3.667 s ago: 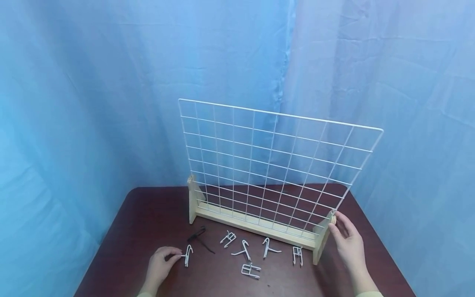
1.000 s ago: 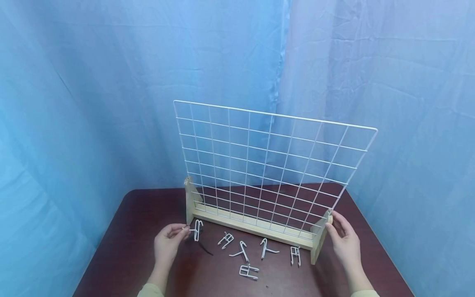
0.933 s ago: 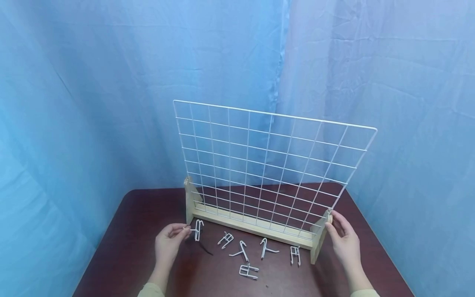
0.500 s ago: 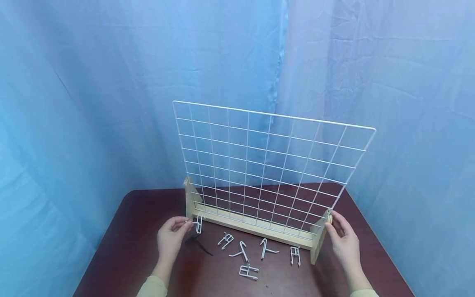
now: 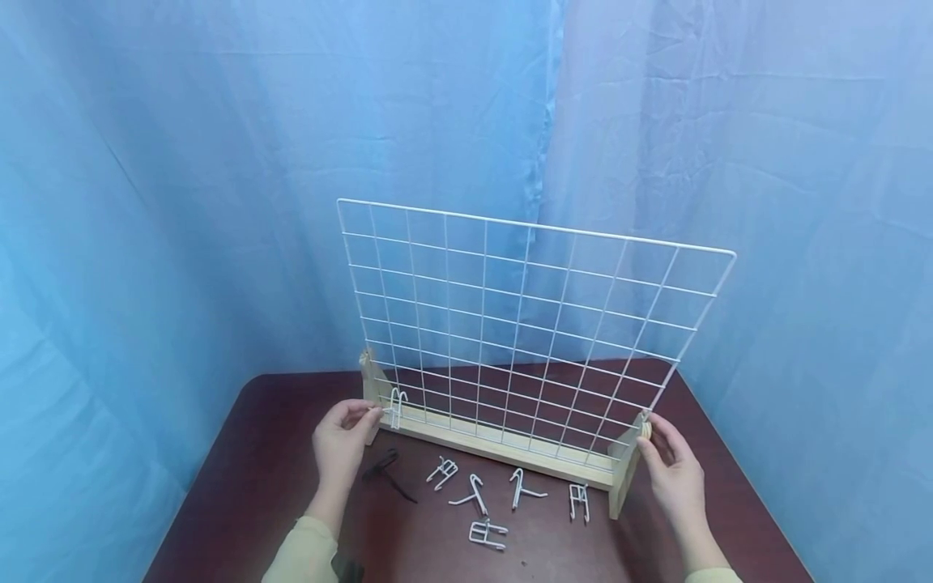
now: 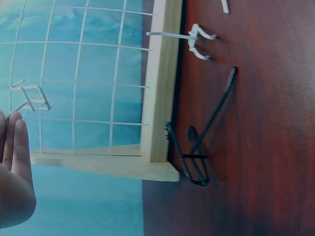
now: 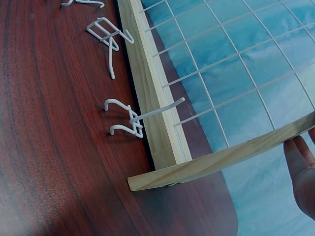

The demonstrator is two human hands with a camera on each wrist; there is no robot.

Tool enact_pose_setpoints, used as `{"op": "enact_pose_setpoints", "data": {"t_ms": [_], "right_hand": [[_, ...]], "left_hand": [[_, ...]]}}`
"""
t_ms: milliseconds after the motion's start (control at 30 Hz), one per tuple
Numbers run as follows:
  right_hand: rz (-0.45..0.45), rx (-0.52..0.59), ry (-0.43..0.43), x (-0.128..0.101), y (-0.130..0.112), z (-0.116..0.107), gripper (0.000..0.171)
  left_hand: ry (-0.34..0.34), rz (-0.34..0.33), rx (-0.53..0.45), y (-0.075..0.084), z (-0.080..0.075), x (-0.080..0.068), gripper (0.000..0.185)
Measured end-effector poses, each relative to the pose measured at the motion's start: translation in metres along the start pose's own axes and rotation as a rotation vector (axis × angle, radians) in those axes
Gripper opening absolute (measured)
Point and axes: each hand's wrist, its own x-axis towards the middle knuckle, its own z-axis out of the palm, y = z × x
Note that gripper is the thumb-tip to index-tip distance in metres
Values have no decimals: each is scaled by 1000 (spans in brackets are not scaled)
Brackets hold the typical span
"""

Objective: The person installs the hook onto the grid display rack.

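One white wire hook [image 5: 396, 409] was held before the lower left corner of the wire grid [image 5: 521, 295]; whether the two touched could not be told. By its look it was judged light and stiff, unlikely to be harmed by a firm pinch, though its smooth, thin rod might be let twist between fingertips. The straight prong was judged the best place for it to be held, with the bent ends left free. Pale rod was seen, bent into a narrow frame with curled tips. The prong was pinched by the thumb and fingers of the left hand [image 5: 338, 441], closed narrowly upon it.

The grid was carried by a pale wooden stand [image 5: 503, 445], whose right upright was gripped near its top between the thumb and fingers of the right hand [image 5: 678, 474]. In front, five more white hooks [image 7: 135, 120] were scattered on the dark red table [image 5: 291, 453], with a black hook [image 6: 194, 156] near the stand's left end. Blue curtains [image 5: 291, 162] were hung behind.
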Motion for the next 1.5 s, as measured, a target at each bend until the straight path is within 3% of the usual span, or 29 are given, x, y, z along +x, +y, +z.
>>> {"op": "enact_pose_setpoints", "data": {"t_ms": [200,800,1133,1500], "right_hand": [[6,6,0,-1,-1,0,40],[-2,21,6,0,0,1,41],[-8,10,16,-2,1,3,40],[-6,-2,12,-2,0,2,40]], "left_hand": [[4,18,-84,10,3,8,11],[40,100,-111,35,13,31,11],[54,113,-216,50,14,45,12],[67,169,-173,62,16,54,11]]}}
